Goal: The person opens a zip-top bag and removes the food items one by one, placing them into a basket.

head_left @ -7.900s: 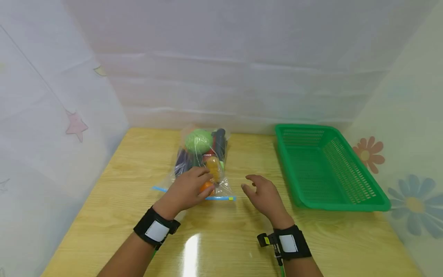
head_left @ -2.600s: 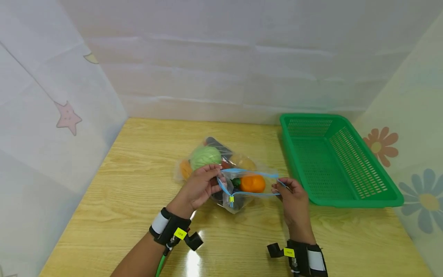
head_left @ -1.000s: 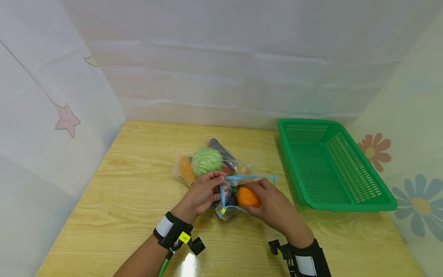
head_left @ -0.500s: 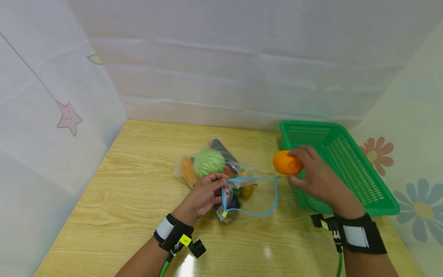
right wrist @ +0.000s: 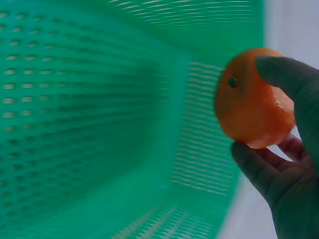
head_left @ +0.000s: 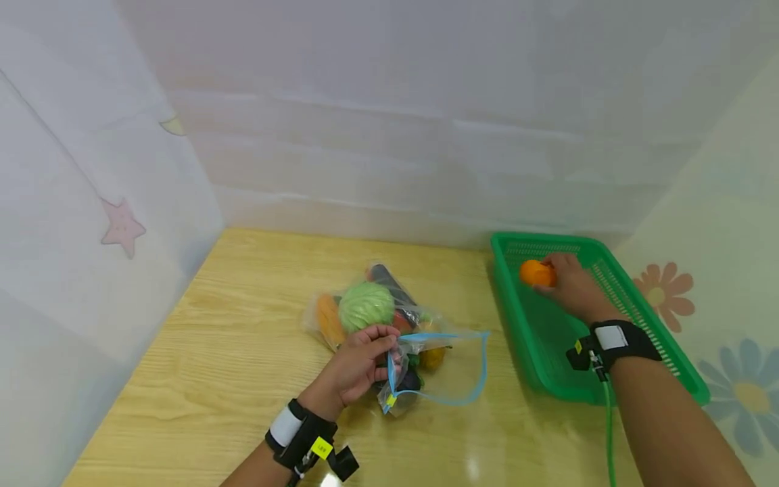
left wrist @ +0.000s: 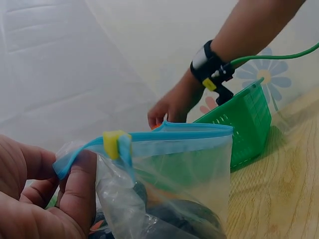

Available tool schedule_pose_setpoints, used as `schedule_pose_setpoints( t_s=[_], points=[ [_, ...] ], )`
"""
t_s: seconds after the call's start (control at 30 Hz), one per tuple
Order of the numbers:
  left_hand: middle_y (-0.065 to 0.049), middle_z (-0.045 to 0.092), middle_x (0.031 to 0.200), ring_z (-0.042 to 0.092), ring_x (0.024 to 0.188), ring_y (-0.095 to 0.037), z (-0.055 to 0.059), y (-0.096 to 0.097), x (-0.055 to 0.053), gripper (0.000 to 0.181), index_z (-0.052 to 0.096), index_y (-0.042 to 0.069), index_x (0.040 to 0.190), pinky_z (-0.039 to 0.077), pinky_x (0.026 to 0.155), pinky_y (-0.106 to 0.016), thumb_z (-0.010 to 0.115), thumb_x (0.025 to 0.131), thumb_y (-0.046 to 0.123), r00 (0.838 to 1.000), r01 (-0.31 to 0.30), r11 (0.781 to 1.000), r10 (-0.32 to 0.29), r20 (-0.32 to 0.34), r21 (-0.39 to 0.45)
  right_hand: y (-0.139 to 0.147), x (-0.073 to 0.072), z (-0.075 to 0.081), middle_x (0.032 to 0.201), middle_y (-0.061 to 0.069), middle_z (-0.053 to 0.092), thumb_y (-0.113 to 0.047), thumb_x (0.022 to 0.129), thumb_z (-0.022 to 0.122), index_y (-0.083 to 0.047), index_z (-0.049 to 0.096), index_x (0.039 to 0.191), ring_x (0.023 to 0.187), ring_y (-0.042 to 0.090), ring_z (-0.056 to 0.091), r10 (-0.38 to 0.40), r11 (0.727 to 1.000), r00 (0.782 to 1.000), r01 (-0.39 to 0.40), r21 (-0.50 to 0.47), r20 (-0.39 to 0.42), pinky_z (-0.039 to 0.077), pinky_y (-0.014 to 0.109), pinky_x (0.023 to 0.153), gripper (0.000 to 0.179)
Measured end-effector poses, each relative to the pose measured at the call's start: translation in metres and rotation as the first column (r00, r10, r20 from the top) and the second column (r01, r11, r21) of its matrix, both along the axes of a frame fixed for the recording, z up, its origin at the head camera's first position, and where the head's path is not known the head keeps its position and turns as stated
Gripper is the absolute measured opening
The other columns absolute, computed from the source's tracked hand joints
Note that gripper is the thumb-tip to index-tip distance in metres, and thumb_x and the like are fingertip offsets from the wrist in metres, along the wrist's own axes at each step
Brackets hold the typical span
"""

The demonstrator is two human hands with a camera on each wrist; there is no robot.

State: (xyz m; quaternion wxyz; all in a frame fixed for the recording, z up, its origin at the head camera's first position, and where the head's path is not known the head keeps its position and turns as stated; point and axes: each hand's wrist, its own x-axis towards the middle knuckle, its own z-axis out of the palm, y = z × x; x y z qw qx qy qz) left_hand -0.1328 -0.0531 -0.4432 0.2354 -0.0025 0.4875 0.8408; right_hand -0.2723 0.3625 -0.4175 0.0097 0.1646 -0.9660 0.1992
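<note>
My left hand (head_left: pixel 360 362) pinches the blue-edged mouth of a clear zip bag (head_left: pixel 453 368) lying on the table. In the left wrist view, thumb and finger grip the blue strip beside its yellow slider (left wrist: pixel 117 144). The bag's mouth stands open. Inside are a green cabbage (head_left: pixel 366 306), a long dark vegetable (head_left: pixel 392 287), an orange-yellow piece (head_left: pixel 329 319) and other vegetables. My right hand (head_left: pixel 572 287) holds an orange fruit (right wrist: pixel 254 99) between thumb and fingers. It is over the far end of the green basket (head_left: pixel 529 358).
The basket stands at the table's right side, by a flower-printed wall sheet (head_left: pixel 745 396). Bare wood tabletop (head_left: pixel 201 352) stretches left of the bag. A green cable (head_left: pixel 609 433) trails from my right wrist. White sheeting (head_left: pixel 365 155) backs the table.
The bag was unzipped and pulled wide. My right hand then reached in, took out the orange fruit and carried it right, over the basket. My left hand has kept its grip on the bag's edge.
</note>
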Motion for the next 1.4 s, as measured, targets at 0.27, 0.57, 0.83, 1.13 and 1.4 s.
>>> schedule_pose_setpoints(
  t_s=[0.27,0.57,0.83,1.13,1.4],
  points=[
    [-0.005,0.056,0.086,0.059,0.073,-0.012,-0.003,0.011,0.002,0.013,0.054,0.000,0.114,0.057,0.067,-0.024,0.049,0.104,0.006,0.997,0.075,0.997,-0.075,-0.004,0.009,0.013,0.018,-0.034,0.108,0.036,0.039,-0.009,0.091,0.069,0.013,0.043,0.117,0.085,0.045,0.053,-0.028,0.995,0.997,0.021,0.095,0.074,0.049,0.054,0.067,0.043],
    [-0.005,0.056,0.086,0.059,0.073,-0.011,0.005,0.009,-0.009,0.015,0.053,-0.002,0.116,0.057,0.066,-0.024,0.050,0.104,0.007,0.997,0.080,0.997,-0.080,-0.020,-0.011,0.002,0.023,-0.001,0.112,0.035,0.052,-0.021,0.099,0.062,0.011,0.058,0.116,0.092,0.044,0.057,-0.008,0.992,0.997,-0.002,0.123,0.081,0.049,0.052,0.070,0.036],
    [-0.004,0.057,0.087,0.059,0.074,-0.011,0.004,0.006,-0.011,0.013,0.053,0.000,0.115,0.056,0.065,-0.023,0.049,0.104,0.007,0.997,0.074,0.997,-0.074,-0.003,-0.016,-0.071,0.084,0.042,0.098,0.013,0.066,-0.011,0.094,0.069,-0.003,0.067,0.103,0.084,0.028,0.063,0.066,0.993,0.968,-0.087,-0.077,-0.241,0.052,0.047,0.068,0.013],
    [-0.004,0.056,0.088,0.059,0.074,-0.011,0.005,0.010,-0.016,0.010,0.056,0.003,0.111,0.056,0.064,-0.024,0.050,0.104,0.007,0.998,0.068,0.998,-0.068,0.002,0.001,-0.177,0.150,0.015,0.095,-0.002,0.068,-0.002,0.094,0.066,-0.010,0.070,0.099,0.082,0.009,0.065,0.226,0.940,0.946,-0.274,-0.203,-0.233,0.055,0.027,0.066,0.010],
    [-0.001,0.054,0.093,0.056,0.073,-0.009,0.003,0.008,-0.015,0.009,0.057,0.007,0.110,0.052,0.061,-0.022,0.050,0.105,0.010,0.999,0.043,0.999,-0.043,-0.004,-0.007,-0.211,0.143,-0.028,0.131,0.023,0.054,0.001,0.090,0.069,0.009,0.059,0.128,0.119,0.041,0.054,0.016,0.988,0.957,-0.060,-0.142,-0.288,0.051,0.051,0.093,0.039]
  ],
)
